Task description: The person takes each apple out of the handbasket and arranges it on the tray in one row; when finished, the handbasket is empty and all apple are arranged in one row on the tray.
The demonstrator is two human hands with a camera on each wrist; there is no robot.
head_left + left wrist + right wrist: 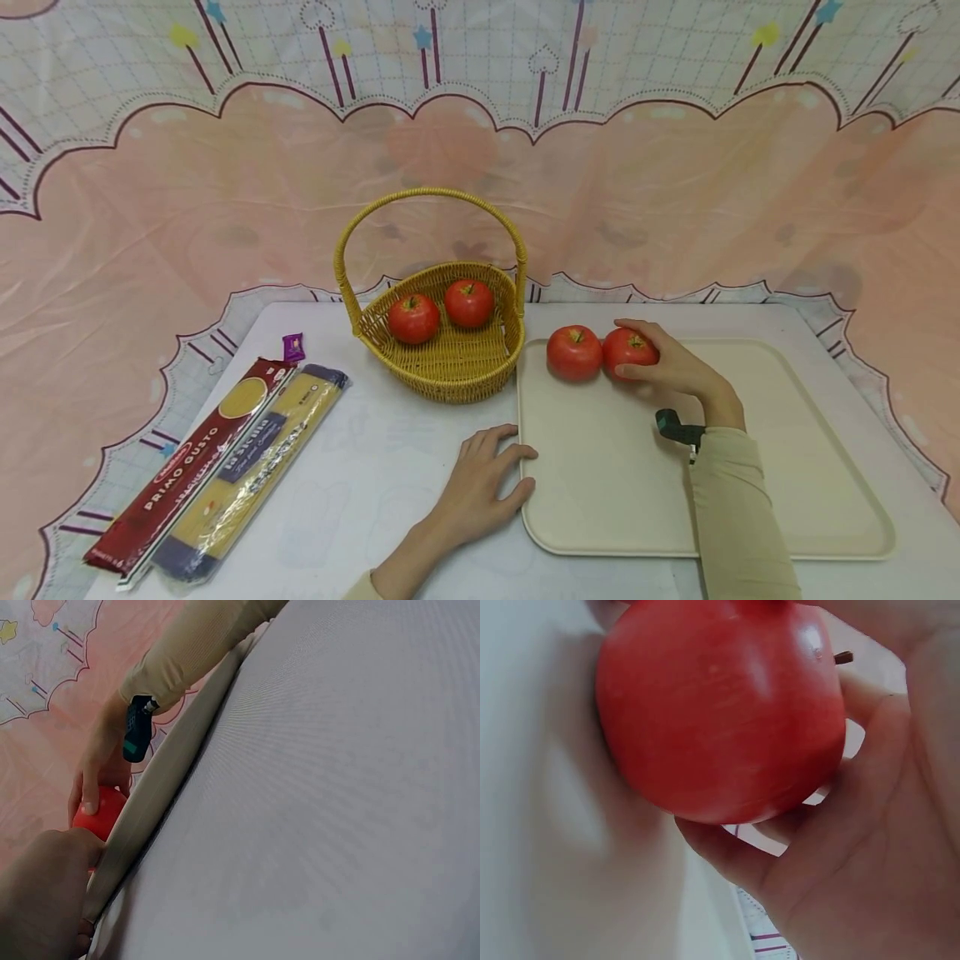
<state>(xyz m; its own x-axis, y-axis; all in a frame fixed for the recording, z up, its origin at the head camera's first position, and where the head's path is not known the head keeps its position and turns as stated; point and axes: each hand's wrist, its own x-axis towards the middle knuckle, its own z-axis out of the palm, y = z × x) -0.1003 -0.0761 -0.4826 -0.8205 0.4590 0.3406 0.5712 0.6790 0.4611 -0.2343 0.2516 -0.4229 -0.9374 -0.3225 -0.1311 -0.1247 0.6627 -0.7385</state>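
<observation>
My right hand (675, 365) grips a red apple (622, 350) near the far left corner of the beige tray (600, 475). In the right wrist view the fingers and thumb curve around this apple (720, 712), its short stem pointing toward the palm side. Another red apple (574, 353) sits right beside it on the tray. At the tray's left rim rests my left hand (480, 482), its fingers relaxed, with the thumb and index fingertips over the edge. The left wrist view shows this hand (45, 885) low at the left, against the tray's side (154, 802).
A yellow wicker basket (450, 390) with a tall handle stands left of the tray, two red apples (414, 318) inside. Farther left lie a red spaghetti pack (191, 467), a blue-and-clear spaghetti pack (251, 471) and a small purple wrapped sweet (293, 347). A patterned cloth hangs behind the table.
</observation>
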